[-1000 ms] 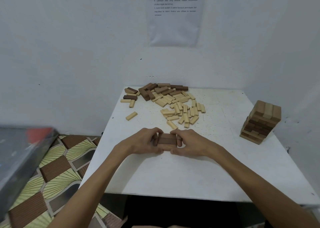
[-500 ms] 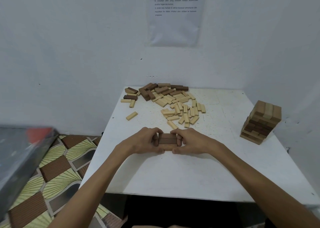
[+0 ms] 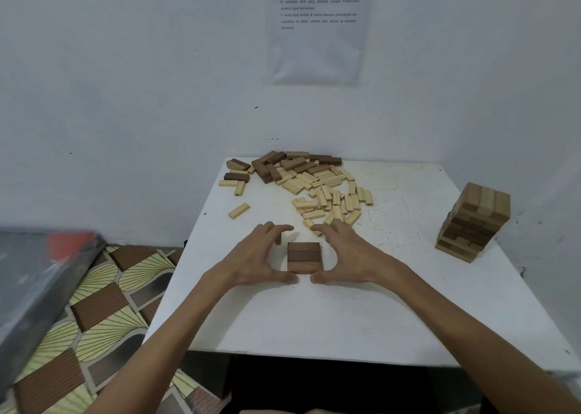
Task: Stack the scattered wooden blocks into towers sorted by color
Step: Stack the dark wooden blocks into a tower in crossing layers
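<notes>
Left hand and right hand, fingers spread, flank brown stack; loose pile behind

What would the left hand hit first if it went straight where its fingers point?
Likely the nearest pale block at the scattered pile's edge; the left hand points forward-right, past the brown stack. Depth is unclear.

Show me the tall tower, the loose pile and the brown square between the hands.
Tower [image 3: 473, 225], head view, middle of its near side.
Pile [image 3: 317, 187], head view, pale blocks near its centre.
Brown square [image 3: 304, 255], head view, its top face.
</notes>
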`<state>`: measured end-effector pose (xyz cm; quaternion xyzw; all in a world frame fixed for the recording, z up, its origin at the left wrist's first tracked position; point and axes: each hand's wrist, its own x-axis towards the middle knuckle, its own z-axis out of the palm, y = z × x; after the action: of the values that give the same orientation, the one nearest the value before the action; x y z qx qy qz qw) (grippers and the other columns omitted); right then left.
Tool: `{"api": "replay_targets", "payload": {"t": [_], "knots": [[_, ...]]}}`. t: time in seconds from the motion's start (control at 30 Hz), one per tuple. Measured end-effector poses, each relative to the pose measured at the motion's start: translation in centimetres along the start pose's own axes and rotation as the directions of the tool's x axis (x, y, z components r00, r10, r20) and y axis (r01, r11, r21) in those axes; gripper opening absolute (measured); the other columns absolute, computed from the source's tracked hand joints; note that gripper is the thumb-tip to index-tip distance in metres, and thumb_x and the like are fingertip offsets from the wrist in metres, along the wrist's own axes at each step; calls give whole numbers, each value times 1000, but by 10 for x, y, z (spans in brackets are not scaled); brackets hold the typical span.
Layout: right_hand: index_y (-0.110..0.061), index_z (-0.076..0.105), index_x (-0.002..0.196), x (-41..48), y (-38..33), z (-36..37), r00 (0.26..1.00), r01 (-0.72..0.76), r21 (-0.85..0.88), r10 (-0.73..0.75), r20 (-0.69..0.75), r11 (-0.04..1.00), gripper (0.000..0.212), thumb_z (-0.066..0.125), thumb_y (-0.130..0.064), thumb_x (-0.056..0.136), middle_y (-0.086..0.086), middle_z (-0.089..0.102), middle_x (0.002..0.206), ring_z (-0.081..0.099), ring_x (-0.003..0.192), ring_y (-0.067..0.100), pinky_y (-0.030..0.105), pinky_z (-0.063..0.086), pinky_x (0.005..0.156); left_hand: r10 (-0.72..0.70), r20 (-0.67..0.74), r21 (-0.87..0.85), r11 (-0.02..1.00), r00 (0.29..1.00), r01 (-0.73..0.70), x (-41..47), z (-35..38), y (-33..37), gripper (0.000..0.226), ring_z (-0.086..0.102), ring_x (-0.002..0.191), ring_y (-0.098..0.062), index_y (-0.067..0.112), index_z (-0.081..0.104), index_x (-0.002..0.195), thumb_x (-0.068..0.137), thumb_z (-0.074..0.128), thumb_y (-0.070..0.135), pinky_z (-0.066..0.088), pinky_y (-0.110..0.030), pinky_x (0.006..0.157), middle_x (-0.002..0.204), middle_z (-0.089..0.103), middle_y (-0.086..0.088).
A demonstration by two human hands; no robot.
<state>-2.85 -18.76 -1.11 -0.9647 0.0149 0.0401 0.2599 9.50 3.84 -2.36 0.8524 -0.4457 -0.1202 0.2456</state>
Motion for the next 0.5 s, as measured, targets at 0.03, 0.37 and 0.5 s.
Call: {"api": "replay_targets", "payload": {"t": [0.03,0.37,0.5], "knots": [[-31,27,155,-1,0,0,1000,25,-7,-25,-10,1000,99,83,-53,76,-8,32,142,33,134,12,37,41,108,26,-27,-7,1000,999,-26,-1,2,-3,98,43,116,-7,37,38,150,69,86,64,44,-33,99,121,48,18],[-33,46,138,-6,9,7,990,137,20,-136,-43,990,59,74,-43,87,-24,44,125,39,121,2,34,41,107,112,-125,-64,991,986,-121,-5,13,-11,57,50,119,-4,39,58,125,75,82,53,41,-41,101,124,58,29],[-36,55,124,-3,13,7,984,170,-4,-170,-54,985,47,75,-46,83,-31,43,114,39,115,-2,22,39,96,168,-152,-52,983,974,-178,-5,13,-10,44,53,117,-6,40,62,109,72,86,48,43,-42,97,120,63,26]]}}
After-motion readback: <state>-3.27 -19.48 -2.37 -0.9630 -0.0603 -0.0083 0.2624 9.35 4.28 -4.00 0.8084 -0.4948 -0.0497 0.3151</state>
